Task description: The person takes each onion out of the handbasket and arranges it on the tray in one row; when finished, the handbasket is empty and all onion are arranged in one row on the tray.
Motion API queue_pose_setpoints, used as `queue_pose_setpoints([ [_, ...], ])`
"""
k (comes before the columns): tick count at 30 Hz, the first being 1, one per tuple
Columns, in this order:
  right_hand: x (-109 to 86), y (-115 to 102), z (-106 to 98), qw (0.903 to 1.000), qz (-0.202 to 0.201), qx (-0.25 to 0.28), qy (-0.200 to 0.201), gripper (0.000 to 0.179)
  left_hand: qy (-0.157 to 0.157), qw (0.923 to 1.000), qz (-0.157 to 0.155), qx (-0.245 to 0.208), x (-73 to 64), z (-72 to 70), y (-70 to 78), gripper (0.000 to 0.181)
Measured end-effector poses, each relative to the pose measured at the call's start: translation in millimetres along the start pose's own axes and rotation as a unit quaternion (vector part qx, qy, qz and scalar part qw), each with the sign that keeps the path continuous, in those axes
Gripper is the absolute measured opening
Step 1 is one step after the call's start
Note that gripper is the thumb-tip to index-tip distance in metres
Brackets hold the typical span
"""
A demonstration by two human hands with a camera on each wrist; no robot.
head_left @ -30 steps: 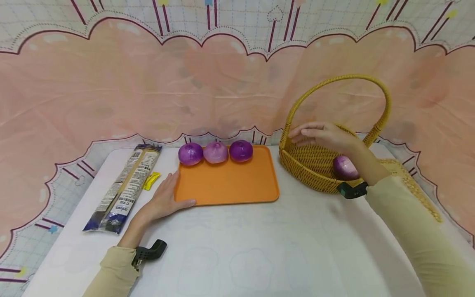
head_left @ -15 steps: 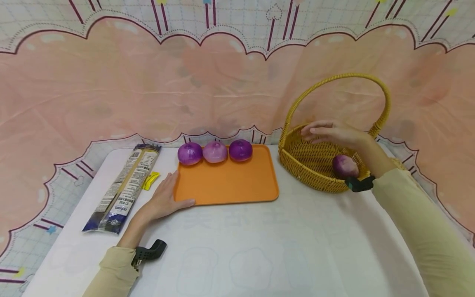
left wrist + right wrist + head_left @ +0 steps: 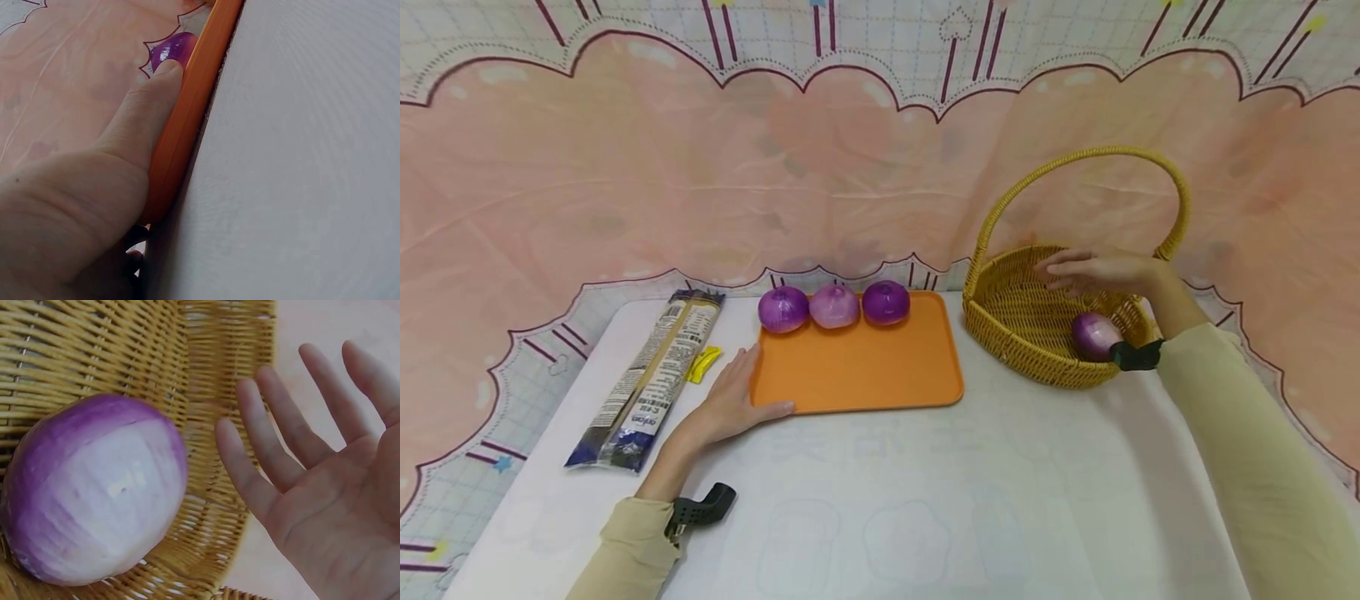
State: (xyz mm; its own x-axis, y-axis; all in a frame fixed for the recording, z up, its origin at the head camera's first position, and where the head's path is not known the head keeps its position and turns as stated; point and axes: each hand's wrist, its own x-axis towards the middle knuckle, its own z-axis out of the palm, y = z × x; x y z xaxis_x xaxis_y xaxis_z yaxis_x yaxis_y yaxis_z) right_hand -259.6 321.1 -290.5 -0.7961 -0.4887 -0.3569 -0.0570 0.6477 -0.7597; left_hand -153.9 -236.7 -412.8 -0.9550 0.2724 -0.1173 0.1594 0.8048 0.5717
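Note:
My left hand [image 3: 734,398] lies at the left front corner of the orange tray [image 3: 865,375], fingers along its side and thumb at the front rim. Three purple onions stand in a row at the tray's back left: a left onion [image 3: 784,310], a paler middle onion [image 3: 834,307] and a darker right onion [image 3: 886,303]. Over the wicker basket [image 3: 1015,342] hovers my right hand [image 3: 1101,271], fingers spread and holding nothing. A purple-and-white onion [image 3: 100,490] rests inside the basket, beside and apart from that hand in the right wrist view.
A long printed packet [image 3: 647,383] lies left of the tray, with a small yellow wrapped piece [image 3: 704,364] beside it. The basket's tall handle [image 3: 1086,154] arches above the right hand. A patterned cloth [image 3: 850,192] hangs behind the white table [image 3: 880,500].
My right hand has drawn back to the right above the basket, away from the handle's left side. The left hand, the tray and its onions stay put.

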Motion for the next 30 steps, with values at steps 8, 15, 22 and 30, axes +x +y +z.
queue_pose_setpoints([
  [8,0.5,6,2,0.9987,0.049,-0.004,0.007,0.059,-0.001,1.0000,-0.002,0.003,1.4,-0.1,-2.9,0.116],
  [15,-3.6,9,1,0.9937,0.102,-0.039,-0.023,0.063,-0.002,1.0000,0.001,0.007,2.8,0.1,-3.7,0.116],
  [22,-6.9,14,-2,0.9916,0.112,-0.023,-0.060,0.065,0.003,1.0000,0.003,0.006,1.3,2.5,-2.8,0.115],
  [30,-7.5,20,-5,0.9867,0.138,-0.010,-0.085,0.066,0.006,1.0000,0.000,0.002,-1.4,4.9,-1.3,0.115],
])
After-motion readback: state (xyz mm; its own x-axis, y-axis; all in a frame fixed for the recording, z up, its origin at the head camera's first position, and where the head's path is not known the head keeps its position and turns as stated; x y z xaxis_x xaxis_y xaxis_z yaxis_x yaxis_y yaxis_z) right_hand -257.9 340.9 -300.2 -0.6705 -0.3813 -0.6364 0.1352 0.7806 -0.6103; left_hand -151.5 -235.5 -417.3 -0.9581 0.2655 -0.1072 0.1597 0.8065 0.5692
